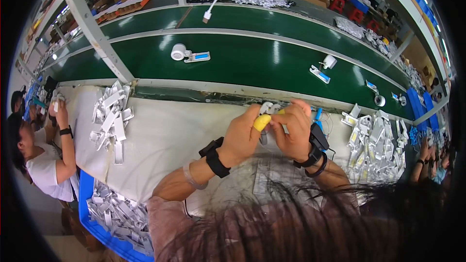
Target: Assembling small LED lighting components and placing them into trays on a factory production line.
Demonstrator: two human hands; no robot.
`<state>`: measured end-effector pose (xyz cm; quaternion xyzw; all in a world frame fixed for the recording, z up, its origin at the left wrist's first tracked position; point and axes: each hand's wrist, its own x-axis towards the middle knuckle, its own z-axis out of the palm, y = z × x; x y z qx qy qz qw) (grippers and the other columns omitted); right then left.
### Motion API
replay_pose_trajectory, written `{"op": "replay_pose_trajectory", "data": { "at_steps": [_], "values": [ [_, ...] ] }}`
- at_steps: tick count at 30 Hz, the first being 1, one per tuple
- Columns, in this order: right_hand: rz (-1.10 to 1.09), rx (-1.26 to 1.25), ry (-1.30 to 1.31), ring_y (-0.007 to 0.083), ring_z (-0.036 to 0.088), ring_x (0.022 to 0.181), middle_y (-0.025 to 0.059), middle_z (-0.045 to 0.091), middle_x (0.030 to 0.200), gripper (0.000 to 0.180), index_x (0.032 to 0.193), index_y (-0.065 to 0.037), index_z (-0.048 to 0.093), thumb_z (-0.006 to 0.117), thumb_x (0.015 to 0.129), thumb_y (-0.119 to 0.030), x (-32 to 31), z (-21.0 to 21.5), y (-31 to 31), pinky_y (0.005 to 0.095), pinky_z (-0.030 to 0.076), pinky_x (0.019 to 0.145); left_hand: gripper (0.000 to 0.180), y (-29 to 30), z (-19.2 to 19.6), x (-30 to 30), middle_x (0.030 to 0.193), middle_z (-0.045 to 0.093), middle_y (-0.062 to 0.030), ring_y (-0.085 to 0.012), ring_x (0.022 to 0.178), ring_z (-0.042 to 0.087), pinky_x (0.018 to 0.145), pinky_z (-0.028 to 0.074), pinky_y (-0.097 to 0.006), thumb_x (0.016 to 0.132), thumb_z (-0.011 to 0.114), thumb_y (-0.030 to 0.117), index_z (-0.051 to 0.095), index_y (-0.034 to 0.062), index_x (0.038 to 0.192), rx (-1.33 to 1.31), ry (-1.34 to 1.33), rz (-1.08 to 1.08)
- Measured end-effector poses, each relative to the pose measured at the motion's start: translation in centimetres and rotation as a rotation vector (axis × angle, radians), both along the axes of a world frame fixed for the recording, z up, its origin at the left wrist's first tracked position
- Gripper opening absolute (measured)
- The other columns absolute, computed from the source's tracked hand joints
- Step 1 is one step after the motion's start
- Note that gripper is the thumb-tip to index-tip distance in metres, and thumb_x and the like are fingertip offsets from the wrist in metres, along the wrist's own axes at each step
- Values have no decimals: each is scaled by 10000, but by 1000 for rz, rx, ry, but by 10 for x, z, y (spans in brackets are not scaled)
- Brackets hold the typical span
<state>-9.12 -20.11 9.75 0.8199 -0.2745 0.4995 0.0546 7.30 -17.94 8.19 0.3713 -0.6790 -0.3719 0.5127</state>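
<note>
Both my hands meet over the bench, near its far edge. My left hand [242, 133] is closed around a small white and grey plastic part [266, 107], whose upper end shows above the fingers. A yellow finger cover [261, 122] sits on my left thumb. Close against it, my right hand [294, 133] is closed in a pinch, and a bit of yellow shows at its fingers too. What the right fingertips grip is hidden. Just beyond my right wrist are a blue stick-like thing [318, 114] and some thin wires [328, 125].
Piles of white plastic parts lie left [114, 116] and right [376, 145] on the bench [165, 131]. A blue bin [87, 213] of similar parts stands lower left. Assembled pieces [196, 57] rest on the green conveyor [242, 58]. A white cable [213, 2] hangs above. At left, another person [46, 157] works.
</note>
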Motion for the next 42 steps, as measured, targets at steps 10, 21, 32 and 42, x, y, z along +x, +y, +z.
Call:
{"op": "replay_pose_trajectory", "data": {
  "at_steps": [10, 21, 32, 42],
  "values": [
    [-265, 355, 167, 305, 646, 716, 134, 648, 845, 157, 911, -27, 659, 700, 763, -64, -94, -13, -144, 363, 513, 616, 298, -165, -30, 44, 967, 634, -84, -162, 782, 634, 693, 546, -273, 958, 426, 172, 556, -6, 1158, 199, -82, -5],
    [-869, 205, 722, 278, 466, 1202, 75, 547, 1247, 343, 1119, -160, 646, 660, 777, -180, -209, -97, -293, 420, 396, 955, 273, -267, -155, 173, 928, 653, -209, -338, 868, 607, 768, 469, -380, 869, 552, 179, 619, -37, 1022, 230, -85, 756],
    [-419, 504, 51, 337, 606, 749, 158, 649, 829, 213, 899, -26, 609, 557, 926, -231, -182, -57, -247, 384, 463, 642, 322, -105, -42, 110, 1207, 573, -44, -116, 1069, 532, 850, 442, -256, 928, 506, 52, 502, 86, 1248, 391, 92, 231],
    [315, 833, -211, 87, 547, 724, 35, 627, 802, 134, 922, 2, 638, 556, 947, -101, -40, -11, -63, 236, 449, 660, 753, -68, -9, 28, 1324, 483, -142, -227, 1221, 479, 1042, 364, -364, 817, 738, 218, 321, -8, 1401, 48, -164, -73]
  ]
}}
